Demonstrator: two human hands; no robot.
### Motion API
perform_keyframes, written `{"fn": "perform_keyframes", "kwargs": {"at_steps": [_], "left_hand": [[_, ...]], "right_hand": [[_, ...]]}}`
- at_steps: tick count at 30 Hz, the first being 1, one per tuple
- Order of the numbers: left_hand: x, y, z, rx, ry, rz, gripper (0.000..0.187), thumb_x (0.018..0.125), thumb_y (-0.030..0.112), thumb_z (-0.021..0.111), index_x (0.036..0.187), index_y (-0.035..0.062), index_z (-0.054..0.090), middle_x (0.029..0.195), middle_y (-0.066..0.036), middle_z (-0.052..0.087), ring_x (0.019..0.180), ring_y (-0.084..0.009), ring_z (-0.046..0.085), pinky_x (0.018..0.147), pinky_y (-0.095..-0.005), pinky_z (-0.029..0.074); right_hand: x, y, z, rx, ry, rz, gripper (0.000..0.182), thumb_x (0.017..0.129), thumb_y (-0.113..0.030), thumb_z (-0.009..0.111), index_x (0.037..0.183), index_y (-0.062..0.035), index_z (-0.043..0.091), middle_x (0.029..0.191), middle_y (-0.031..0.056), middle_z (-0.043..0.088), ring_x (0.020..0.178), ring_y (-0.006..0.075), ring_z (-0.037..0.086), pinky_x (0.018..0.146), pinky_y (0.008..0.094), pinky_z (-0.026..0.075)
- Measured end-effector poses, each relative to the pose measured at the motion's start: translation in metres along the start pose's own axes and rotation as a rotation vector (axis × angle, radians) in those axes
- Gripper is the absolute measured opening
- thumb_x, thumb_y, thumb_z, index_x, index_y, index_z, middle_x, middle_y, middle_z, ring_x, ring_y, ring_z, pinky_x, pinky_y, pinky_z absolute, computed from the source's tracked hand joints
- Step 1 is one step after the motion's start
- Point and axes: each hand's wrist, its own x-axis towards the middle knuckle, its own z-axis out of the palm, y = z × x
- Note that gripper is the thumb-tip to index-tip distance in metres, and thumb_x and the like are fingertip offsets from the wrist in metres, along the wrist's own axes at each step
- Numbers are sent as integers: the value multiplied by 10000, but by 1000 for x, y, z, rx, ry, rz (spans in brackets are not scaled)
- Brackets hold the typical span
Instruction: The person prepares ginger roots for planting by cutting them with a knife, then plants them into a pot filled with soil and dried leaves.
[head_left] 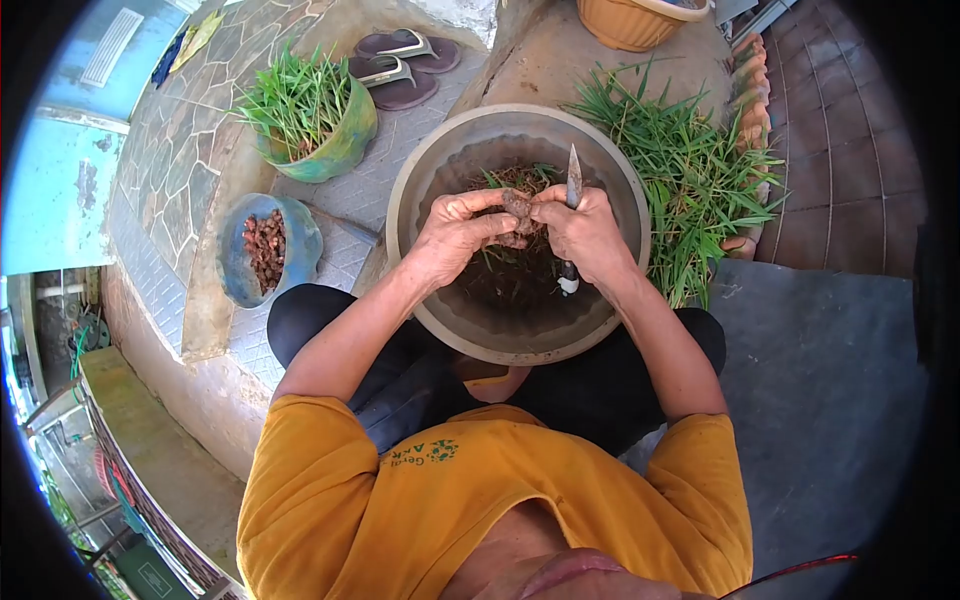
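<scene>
Over a large round pot (420, 165) with soil and roots inside, both my hands meet at a lumpy, soil-covered rhizome (516, 208). My left hand (452, 238) pinches it from the left, fingers closed. My right hand (590, 238) has a small knife (573, 168) gripped in it, the pointed blade upward and away from me, the handle end with a white tip below the palm. Its thumb and fingertips also touch the rhizome. Dark soil (510, 290) and bits of root and green leaf lie in the pot beneath the hands.
A blue bowl (232, 262) of reddish-brown rhizome pieces (264, 250) stands left, beside a flat-bladed tool (357, 231). Beyond is a green bowl (345, 140) of leafy shoots, near sandals (400, 80). Cut green stems (680, 170) are heaped right; an orange planter (630, 25) stands at the back.
</scene>
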Motion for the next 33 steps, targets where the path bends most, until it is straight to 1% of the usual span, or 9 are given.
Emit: {"fn": "perform_keyframes", "kwargs": {"at_steps": [2, 7, 12, 14, 18, 22, 28, 31, 33], "left_hand": [[0, -1, -3, -69, -32, 3, 295, 891, -9, 594, 1183, -44, 588, 1059, -110, 660, 934, -181, 652, 824, -352, 560], [8, 4, -6, -324, 54, -23, 257, 913, 24, 570, 1163, -37, 572, 1123, -164, 641, 1019, -239, 639, 890, -391, 539], [14, 1, 1, -436, 173, 4, 226, 909, -7, 563, 1129, -58, 566, 1081, -196, 643, 994, -272, 649, 888, -408, 546], [12, 1, 0, -412, 140, 20, 237, 948, 46, 509, 1165, -50, 520, 1183, -240, 597, 1075, -305, 616, 956, -447, 503], [8, 15, 4, -447, 75, 34, 261, 969, 68, 469, 1198, -57, 481, 1231, -278, 552, 1118, -337, 590, 985, -473, 486], [12, 9, 1, -483, 93, 28, 272, 960, 68, 489, 1204, -53, 488, 1246, -258, 551, 1130, -313, 584, 985, -461, 484], [9, 9, 0, -469, 104, 3, 279, 934, 102, 556, 1197, 10, 554, 1196, -134, 612, 1077, -241, 601, 963, -475, 455], [4, 23, 6, -222, 312, 73, 269, 894, 67, 602, 1158, 14, 591, 1134, -101, 642, 1030, -199, 611, 914, -409, 462], [6, 22, 2, 30, 415, 200, 282, 853, 25, 625, 1135, 29, 623, 1074, -83, 668, 983, -150, 620, 877, -371, 469]], "right_hand": [[-1, 1, 2, 11, 33, -22, 110, 809, -71, 645, 758, 22, 673, 607, 32, 587, 563, 86, 530, 523, 249, 405], [2, -4, 4, -443, 253, -382, 159, 796, -106, 698, 843, 43, 671, 670, 38, 625, 615, 96, 553, 586, 272, 449], [-7, 11, 28, -451, 125, -511, 187, 810, -97, 680, 952, 26, 678, 845, 93, 688, 745, 123, 610, 716, 278, 494], [-5, 15, 31, -461, 159, -569, 183, 816, -74, 666, 969, 26, 677, 850, 99, 693, 755, 131, 619, 731, 279, 498], [2, 11, 16, -391, 167, -427, 166, 817, -27, 640, 967, 27, 689, 859, 68, 700, 799, 111, 628, 745, 270, 491], [-7, 2, 21, -304, 115, -391, 163, 802, -69, 672, 931, 28, 702, 844, 96, 693, 825, 132, 630, 791, 277, 482], [-7, 4, 23, -623, 247, -585, 186, 840, -88, 646, 959, 50, 681, 817, 77, 674, 821, 154, 623, 798, 264, 471], [-1, 1, 6, -527, 235, -534, 186, 863, -99, 625, 969, 49, 662, 787, 72, 665, 656, 131, 599, 629, 245, 471], [-5, -8, 1, -283, 144, -307, 165, 879, -104, 604, 942, 41, 654, 755, 60, 653, 528, 93, 511, 502, 232, 393]]}}
